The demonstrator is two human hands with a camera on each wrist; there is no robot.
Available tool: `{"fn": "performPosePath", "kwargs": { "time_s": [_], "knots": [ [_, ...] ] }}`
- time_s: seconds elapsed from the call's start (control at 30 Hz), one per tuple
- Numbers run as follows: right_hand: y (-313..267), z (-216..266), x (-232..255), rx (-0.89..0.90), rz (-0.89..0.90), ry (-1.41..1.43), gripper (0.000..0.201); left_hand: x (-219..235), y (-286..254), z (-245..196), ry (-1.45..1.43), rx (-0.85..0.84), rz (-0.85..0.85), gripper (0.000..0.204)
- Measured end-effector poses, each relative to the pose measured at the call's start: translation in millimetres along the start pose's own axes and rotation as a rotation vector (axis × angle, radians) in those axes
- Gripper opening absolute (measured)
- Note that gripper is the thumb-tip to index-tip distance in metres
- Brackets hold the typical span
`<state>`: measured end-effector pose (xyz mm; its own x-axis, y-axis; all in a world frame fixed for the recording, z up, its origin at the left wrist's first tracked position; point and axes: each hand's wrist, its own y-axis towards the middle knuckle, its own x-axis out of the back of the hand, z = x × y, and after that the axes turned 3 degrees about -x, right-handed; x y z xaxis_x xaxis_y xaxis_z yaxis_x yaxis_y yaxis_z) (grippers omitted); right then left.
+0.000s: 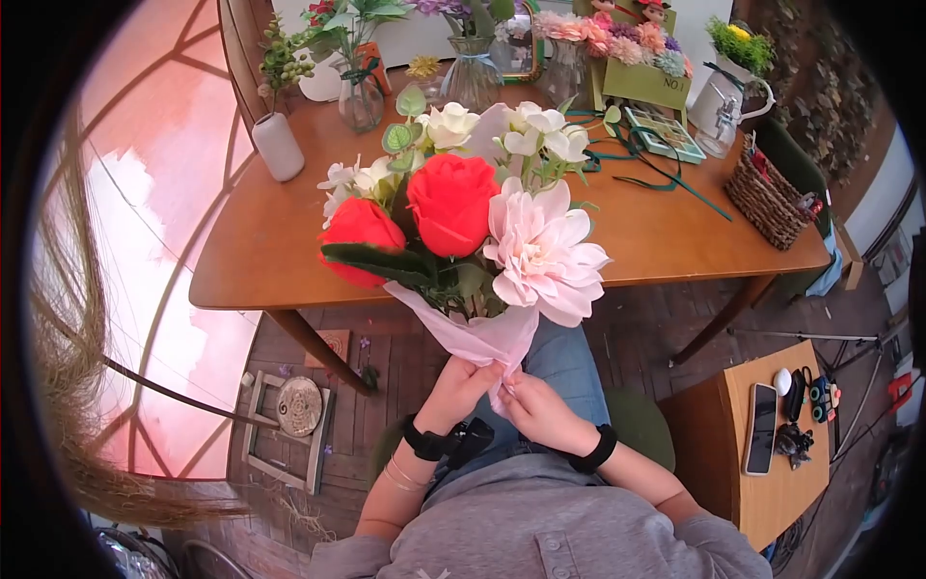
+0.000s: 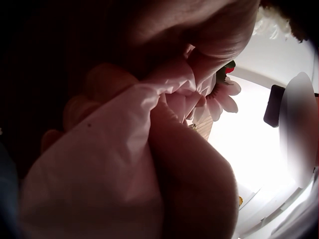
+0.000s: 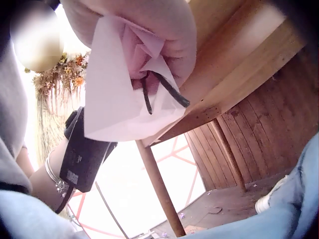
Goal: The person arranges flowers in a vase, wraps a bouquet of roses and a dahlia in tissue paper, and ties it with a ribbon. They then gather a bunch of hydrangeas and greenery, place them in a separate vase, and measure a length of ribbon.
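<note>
A bouquet of red roses (image 1: 451, 205), a pale pink flower (image 1: 542, 253) and white blossoms is wrapped in pink paper (image 1: 473, 336), upright above the lap. Both hands meet at the narrow base of the wrap: the left hand (image 1: 461, 391) grips it from one side, the right hand (image 1: 548, 413) pinches it from the other. Close up in the left wrist view, fingers squeeze the gathered paper (image 2: 114, 144). Dark stem ends (image 3: 169, 89) poke out below the paper (image 3: 107, 99) in the right wrist view.
The wooden table (image 1: 260, 261) carries vases, a white pitcher (image 1: 719, 106), green ribbon (image 1: 675, 179) and a wicker basket (image 1: 767, 198). A wooden stand (image 1: 786, 492) at the right holds a phone (image 1: 760, 429) and small items.
</note>
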<state>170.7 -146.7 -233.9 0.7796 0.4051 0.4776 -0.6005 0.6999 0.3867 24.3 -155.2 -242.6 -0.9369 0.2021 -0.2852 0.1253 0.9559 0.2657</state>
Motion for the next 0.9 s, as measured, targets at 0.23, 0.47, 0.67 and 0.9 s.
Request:
{"fn": "performPosePath", "kwargs": {
  "time_s": [0.23, 0.47, 0.67, 0.9],
  "knots": [
    [8.3, 13.5, 15.9, -0.171, 0.203, 0.259, 0.019, -5.3, -1.4, -18.4, 0.048, -0.051, -0.053, 0.032],
    [18.5, 39.1, 106.0, -0.024, 0.267, -0.158, 0.023, 18.0, -14.1, -47.6, 0.088, -0.066, -0.152, 0.016],
    [82.7, 105.5, 211.1, -0.205, 0.209, -0.927, 0.021, 20.3, -1.5, -85.7, 0.053, -0.2, -0.278, 0.017],
    [219.5, 26.8, 223.6, -0.012, 0.372, -0.712, 0.015, 8.4, 27.7, -115.1, -0.161, -0.31, -0.281, 0.02]
  ]
}}
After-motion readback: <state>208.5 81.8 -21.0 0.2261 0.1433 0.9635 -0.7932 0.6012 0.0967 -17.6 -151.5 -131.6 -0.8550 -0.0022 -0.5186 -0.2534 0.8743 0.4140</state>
